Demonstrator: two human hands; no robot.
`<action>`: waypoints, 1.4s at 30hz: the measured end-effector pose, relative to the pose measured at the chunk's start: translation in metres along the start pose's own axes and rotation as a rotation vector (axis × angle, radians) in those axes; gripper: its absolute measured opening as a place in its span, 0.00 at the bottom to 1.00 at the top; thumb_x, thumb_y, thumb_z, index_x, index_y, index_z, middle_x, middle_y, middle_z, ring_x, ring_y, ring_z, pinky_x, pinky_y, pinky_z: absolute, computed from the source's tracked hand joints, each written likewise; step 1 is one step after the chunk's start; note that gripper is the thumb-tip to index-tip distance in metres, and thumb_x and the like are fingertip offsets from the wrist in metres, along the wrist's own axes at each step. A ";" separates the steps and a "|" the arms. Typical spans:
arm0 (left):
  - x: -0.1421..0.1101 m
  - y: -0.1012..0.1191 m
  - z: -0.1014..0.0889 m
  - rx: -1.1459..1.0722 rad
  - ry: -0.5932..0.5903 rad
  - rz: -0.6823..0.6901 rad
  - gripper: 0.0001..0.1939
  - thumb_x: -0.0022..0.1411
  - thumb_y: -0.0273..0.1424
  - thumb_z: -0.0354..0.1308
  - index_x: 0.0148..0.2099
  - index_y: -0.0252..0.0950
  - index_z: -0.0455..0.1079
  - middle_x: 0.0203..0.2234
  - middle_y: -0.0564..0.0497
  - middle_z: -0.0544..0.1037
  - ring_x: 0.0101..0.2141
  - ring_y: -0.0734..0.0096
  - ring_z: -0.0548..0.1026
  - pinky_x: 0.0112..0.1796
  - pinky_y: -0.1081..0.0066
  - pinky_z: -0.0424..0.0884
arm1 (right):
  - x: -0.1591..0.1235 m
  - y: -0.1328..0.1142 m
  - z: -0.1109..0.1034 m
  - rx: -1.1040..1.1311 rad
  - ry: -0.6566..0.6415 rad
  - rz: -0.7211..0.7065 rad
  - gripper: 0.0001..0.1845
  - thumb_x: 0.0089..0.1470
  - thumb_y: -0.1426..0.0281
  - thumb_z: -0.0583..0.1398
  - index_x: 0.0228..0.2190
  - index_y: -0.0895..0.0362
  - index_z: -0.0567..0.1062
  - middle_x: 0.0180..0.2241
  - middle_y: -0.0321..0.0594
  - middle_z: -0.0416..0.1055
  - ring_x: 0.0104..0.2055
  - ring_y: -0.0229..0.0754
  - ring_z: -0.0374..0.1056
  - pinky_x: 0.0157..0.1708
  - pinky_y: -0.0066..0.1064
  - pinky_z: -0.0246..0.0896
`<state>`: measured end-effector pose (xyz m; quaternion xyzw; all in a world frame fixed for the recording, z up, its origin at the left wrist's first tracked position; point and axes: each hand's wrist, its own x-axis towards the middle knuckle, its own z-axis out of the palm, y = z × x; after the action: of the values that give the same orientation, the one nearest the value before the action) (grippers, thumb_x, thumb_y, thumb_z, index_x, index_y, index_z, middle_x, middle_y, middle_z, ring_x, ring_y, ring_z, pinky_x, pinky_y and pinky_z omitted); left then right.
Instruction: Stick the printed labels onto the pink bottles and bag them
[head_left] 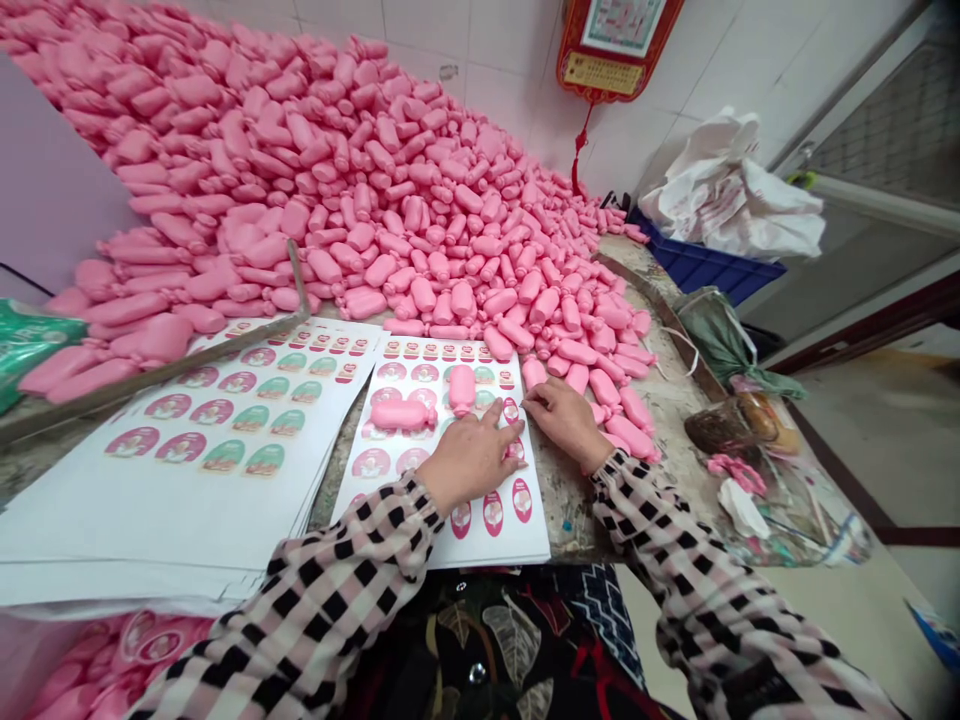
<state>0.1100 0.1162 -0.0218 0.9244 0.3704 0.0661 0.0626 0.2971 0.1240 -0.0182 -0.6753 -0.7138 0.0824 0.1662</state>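
Note:
My left hand [472, 455] lies with fingers spread on a white sheet of stickers [521, 545]. At the right edge of that sheet, the thumb and forefinger of my right hand [564, 425] are pinched at the rim of a small pink oval sticker [511, 410]. Two small pink bottles rest on the sheet just beyond my left hand: one bottle [399, 414] on its side pointing right, another bottle [462, 388] with its neck toward me. More oval stickers [493, 513] show below my left hand, which covers part of the sheet.
A large heap of pink bottles [360, 190] fills the back of the worktable. Left lies a stack of sticker sheets [150, 520] with a long metal bar [187, 362] across its far end. A blue crate [720, 262] stands at the right, near scraps and a green bag [724, 330].

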 end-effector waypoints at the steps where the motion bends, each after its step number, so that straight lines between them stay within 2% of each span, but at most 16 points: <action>1: 0.000 0.000 0.000 -0.004 -0.004 0.002 0.27 0.60 0.47 0.50 0.60 0.45 0.60 0.60 0.42 0.58 0.43 0.52 0.72 0.42 0.58 0.67 | 0.000 0.000 0.000 0.008 -0.003 -0.001 0.08 0.55 0.67 0.56 0.31 0.56 0.75 0.35 0.39 0.69 0.40 0.40 0.63 0.37 0.28 0.55; 6: -0.001 0.000 0.001 -0.011 0.005 0.011 0.26 0.61 0.46 0.49 0.60 0.45 0.60 0.61 0.43 0.58 0.45 0.52 0.71 0.43 0.58 0.66 | -0.001 0.002 -0.001 0.044 -0.032 -0.020 0.08 0.55 0.67 0.56 0.31 0.55 0.75 0.34 0.37 0.70 0.39 0.39 0.64 0.38 0.28 0.55; 12: -0.002 0.000 0.002 -0.027 0.009 -0.001 0.26 0.61 0.46 0.49 0.60 0.46 0.59 0.61 0.43 0.58 0.45 0.52 0.71 0.43 0.58 0.66 | -0.001 0.000 -0.001 0.004 0.002 0.001 0.09 0.56 0.67 0.55 0.31 0.55 0.75 0.35 0.38 0.70 0.40 0.39 0.63 0.37 0.27 0.55; 18: -0.003 0.000 0.002 -0.018 0.014 0.010 0.26 0.62 0.46 0.48 0.60 0.45 0.60 0.60 0.43 0.59 0.44 0.51 0.71 0.43 0.58 0.66 | 0.002 0.004 -0.002 0.022 -0.053 -0.067 0.09 0.56 0.66 0.56 0.33 0.56 0.75 0.34 0.38 0.70 0.39 0.39 0.63 0.37 0.27 0.55; 24: -0.003 0.000 0.001 -0.015 0.013 -0.002 0.26 0.61 0.46 0.48 0.60 0.46 0.59 0.60 0.42 0.58 0.43 0.53 0.72 0.42 0.58 0.66 | 0.004 0.006 0.000 0.007 -0.017 -0.062 0.08 0.56 0.67 0.56 0.32 0.55 0.75 0.34 0.38 0.70 0.40 0.39 0.63 0.38 0.27 0.55; 29: -0.002 0.000 0.003 -0.008 0.020 0.004 0.27 0.61 0.47 0.48 0.60 0.45 0.59 0.60 0.43 0.58 0.43 0.54 0.71 0.43 0.59 0.65 | 0.007 0.008 -0.003 0.030 -0.068 -0.068 0.08 0.55 0.67 0.57 0.33 0.55 0.76 0.34 0.38 0.70 0.38 0.38 0.64 0.36 0.27 0.55; 34: -0.002 0.000 0.003 -0.002 0.032 0.017 0.27 0.61 0.46 0.48 0.60 0.45 0.59 0.60 0.42 0.59 0.43 0.53 0.72 0.42 0.58 0.66 | 0.007 0.007 -0.001 0.082 -0.084 -0.024 0.07 0.53 0.67 0.58 0.30 0.55 0.76 0.33 0.36 0.71 0.38 0.38 0.64 0.36 0.27 0.55; 42: -0.003 0.000 0.001 -0.007 0.020 0.014 0.25 0.62 0.46 0.48 0.59 0.45 0.61 0.60 0.42 0.58 0.43 0.53 0.72 0.42 0.58 0.66 | -0.002 -0.002 0.013 0.089 -0.012 0.188 0.10 0.55 0.65 0.54 0.30 0.55 0.73 0.33 0.38 0.72 0.35 0.39 0.65 0.32 0.29 0.54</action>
<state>0.1084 0.1140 -0.0233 0.9261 0.3642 0.0772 0.0616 0.2912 0.1234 -0.0299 -0.7307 -0.6439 0.1333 0.1836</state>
